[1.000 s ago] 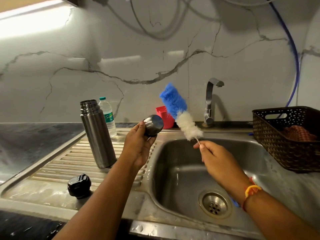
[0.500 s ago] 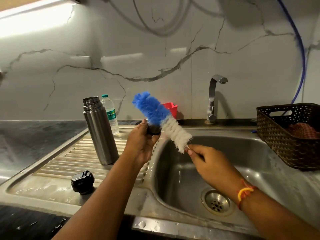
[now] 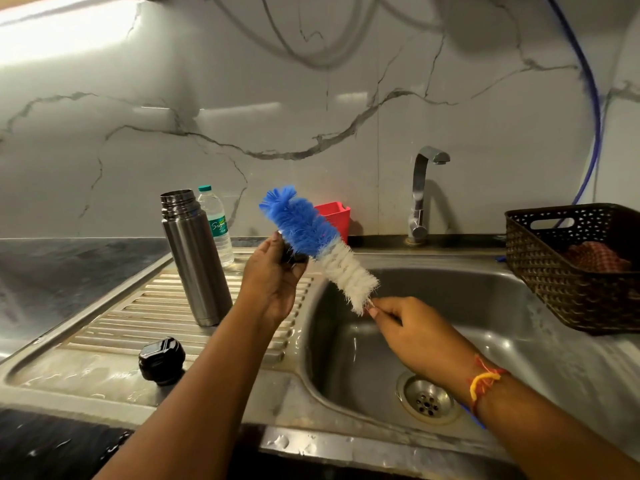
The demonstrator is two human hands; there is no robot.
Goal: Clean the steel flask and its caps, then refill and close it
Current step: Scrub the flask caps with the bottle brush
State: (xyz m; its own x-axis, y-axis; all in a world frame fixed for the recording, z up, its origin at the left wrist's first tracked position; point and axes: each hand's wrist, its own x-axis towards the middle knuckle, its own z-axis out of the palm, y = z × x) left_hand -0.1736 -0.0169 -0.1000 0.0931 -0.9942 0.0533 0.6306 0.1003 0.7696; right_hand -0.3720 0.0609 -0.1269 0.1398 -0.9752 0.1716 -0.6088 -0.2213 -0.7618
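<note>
A black ribbed plastic stopper sits on the wet steel draining board, left of both hands. Behind it the tall steel flask stands upright and uncapped, half hiding a clear plastic water bottle. Just right of the flask, the left hand grips a small dark cap, mostly hidden by fingers and bristles. The blue-and-white bottle brush lies against it, covering part of a red plastic cup. The right hand pinches its barely visible handle over the sink.
</note>
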